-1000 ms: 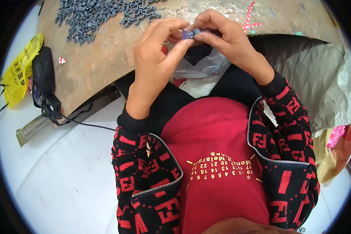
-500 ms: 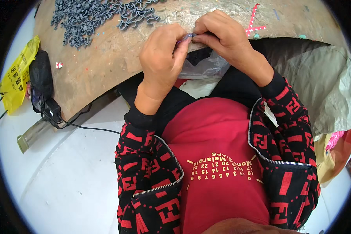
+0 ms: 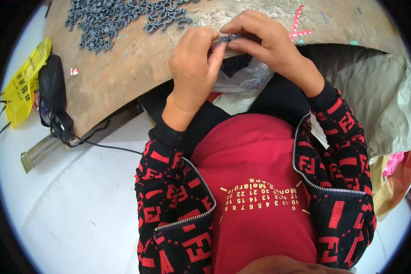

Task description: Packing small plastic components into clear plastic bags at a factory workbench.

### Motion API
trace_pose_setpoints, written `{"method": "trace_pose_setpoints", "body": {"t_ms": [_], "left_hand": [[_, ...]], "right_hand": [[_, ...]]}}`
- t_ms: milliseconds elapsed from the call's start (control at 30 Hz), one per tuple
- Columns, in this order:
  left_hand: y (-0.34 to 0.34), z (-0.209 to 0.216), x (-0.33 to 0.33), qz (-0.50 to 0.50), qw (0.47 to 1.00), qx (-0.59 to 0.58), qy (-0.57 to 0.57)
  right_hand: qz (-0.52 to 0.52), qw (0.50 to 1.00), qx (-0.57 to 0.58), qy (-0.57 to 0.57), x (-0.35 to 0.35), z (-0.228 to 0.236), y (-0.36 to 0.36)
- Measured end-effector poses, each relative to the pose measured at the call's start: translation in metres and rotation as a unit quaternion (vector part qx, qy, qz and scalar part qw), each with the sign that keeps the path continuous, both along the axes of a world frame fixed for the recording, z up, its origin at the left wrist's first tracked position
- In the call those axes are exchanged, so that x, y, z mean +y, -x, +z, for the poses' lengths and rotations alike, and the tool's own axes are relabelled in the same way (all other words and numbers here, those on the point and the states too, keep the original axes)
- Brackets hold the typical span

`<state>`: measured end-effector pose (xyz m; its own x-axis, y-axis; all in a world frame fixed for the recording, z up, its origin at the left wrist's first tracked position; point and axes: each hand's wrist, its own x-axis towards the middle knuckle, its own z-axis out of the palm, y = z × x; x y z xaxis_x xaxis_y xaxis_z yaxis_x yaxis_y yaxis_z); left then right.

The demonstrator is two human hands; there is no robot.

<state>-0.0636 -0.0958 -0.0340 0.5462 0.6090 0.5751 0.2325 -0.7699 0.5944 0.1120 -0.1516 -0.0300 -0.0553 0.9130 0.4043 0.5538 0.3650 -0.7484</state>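
Between my two hands, just over the table's near edge, is a small grey-blue curved plastic piece (image 3: 224, 39), mostly hidden by the fingers. My left hand (image 3: 194, 61) pinches its left end between thumb and forefinger. On its right end, the thumb and fingers of my right hand (image 3: 255, 39) are closed. A heap of similar grey curved plastic clips (image 3: 109, 20) lies on the table at the far left, with several looser ones (image 3: 169, 18) nearest my left hand. A clear plastic bag (image 3: 249, 77) with something dark in it hangs below my hands.
The worn wooden table (image 3: 118, 73) has a curved near edge. Red dotted tape (image 3: 298, 27) is stuck on it at the right. A black pouch (image 3: 52, 86), a cable and a yellow bag (image 3: 27, 82) hang at its left end. Pale cloth (image 3: 370, 96) lies at the right.
My right hand's fingers have shifted slightly on the piece, showing a little more of it. The whole view has moved slightly; both hands stay together over the table edge.
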Motion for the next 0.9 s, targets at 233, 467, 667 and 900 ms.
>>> {"method": "trace_pose_setpoints", "body": {"t_ms": [233,467,667,900], "left_hand": [[0.009,0.013,0.011,-0.075,0.991,0.029,0.106],[0.007,0.008,0.007,-0.070,0.986,0.016,0.150],[0.000,0.009,-0.002,0.011,0.998,0.034,0.055],[-0.003,0.005,0.000,0.013,0.998,0.063,-0.021]], "right_hand": [[0.022,0.994,-0.097,-0.042,0.002,-0.002,-0.001],[-0.009,0.997,-0.067,0.021,0.002,0.004,0.002],[0.010,0.995,-0.090,0.051,0.005,0.016,0.001],[0.045,0.985,-0.145,0.083,0.011,0.014,-0.004]]}}
